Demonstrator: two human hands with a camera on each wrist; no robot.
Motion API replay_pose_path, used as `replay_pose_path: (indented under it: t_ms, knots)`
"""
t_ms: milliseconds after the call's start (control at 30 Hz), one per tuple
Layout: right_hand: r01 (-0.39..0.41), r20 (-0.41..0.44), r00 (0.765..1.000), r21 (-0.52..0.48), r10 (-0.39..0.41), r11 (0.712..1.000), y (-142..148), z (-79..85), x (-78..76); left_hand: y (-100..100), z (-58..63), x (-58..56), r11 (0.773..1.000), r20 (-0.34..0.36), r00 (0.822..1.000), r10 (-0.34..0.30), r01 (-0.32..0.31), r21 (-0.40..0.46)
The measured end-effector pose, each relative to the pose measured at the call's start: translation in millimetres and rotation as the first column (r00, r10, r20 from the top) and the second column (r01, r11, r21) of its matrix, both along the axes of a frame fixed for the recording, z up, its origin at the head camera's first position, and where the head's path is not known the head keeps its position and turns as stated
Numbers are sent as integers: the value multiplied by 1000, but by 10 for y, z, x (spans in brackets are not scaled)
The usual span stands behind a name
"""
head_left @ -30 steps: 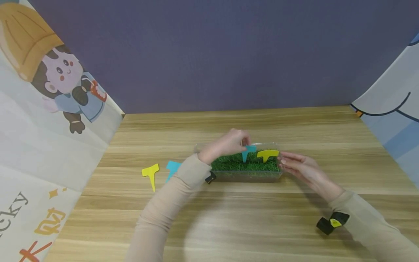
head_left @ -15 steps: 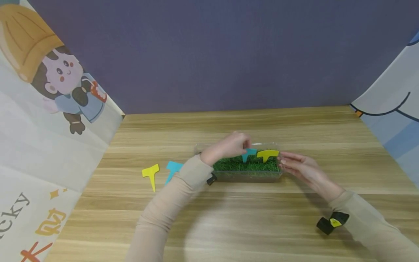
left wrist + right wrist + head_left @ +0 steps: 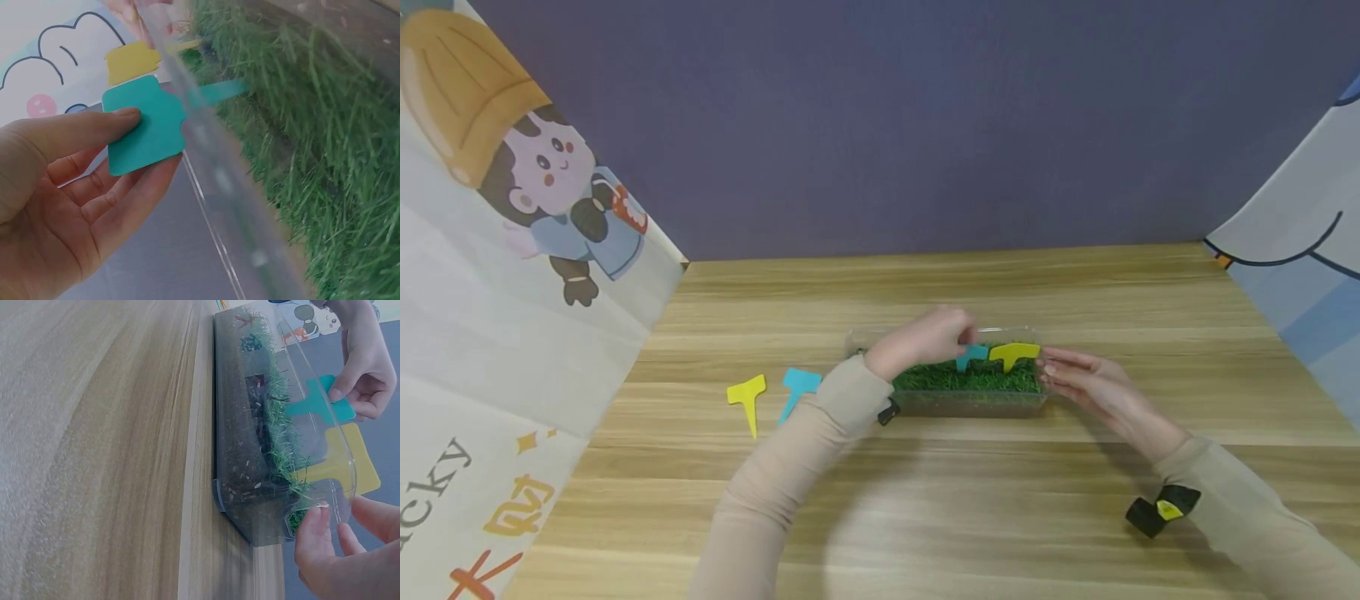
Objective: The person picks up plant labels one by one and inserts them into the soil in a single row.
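Left hand (image 3: 925, 340) pinches the blue label (image 3: 974, 353) between thumb and fingers, stem in the grass (image 3: 936, 380) of the clear box (image 3: 966, 406); hand and label sit lower than a second ago. Right hand (image 3: 1097, 389), fingers nearly straight, touches the box's right end, unchanged. The yellow label (image 3: 1015, 354) stands inside, near that end. Left of the box (both lying flat): loose yellow tag (image 3: 747, 392), loose blue tag (image 3: 802, 382).
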State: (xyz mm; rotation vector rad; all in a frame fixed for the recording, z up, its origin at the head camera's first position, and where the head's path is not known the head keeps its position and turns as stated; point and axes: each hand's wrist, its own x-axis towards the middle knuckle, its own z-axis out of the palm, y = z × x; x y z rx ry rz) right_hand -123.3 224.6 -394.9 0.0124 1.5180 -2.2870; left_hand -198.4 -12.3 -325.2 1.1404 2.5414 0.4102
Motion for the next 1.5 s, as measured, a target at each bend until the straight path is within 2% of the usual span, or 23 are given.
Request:
replay_pose_path:
  t_ms: [367,833,1033,1267,1500]
  knots:
    - [6,7,1000,20,-6,1000,11,4,-5,-9,-22,29,999,-20,1000,-4,5,33]
    - [2,4,1000,24,-2,1000,10,2,-1,19,-40,43,1000,-36,999,13,-13,-2]
    - [1,4,1000,12,-1,1000,7,3,0,19,-27,55,1000,0,1000,17,-17,9]
    - [1,10,1000,7,-1,1000,9,1,-4,-16,33,78,1000,4,1000,3,-3,-16]
    - [-5,9,1000,-19,6,1000,13,3,-3,-127,81,87,999,57,998,24,-26,25]
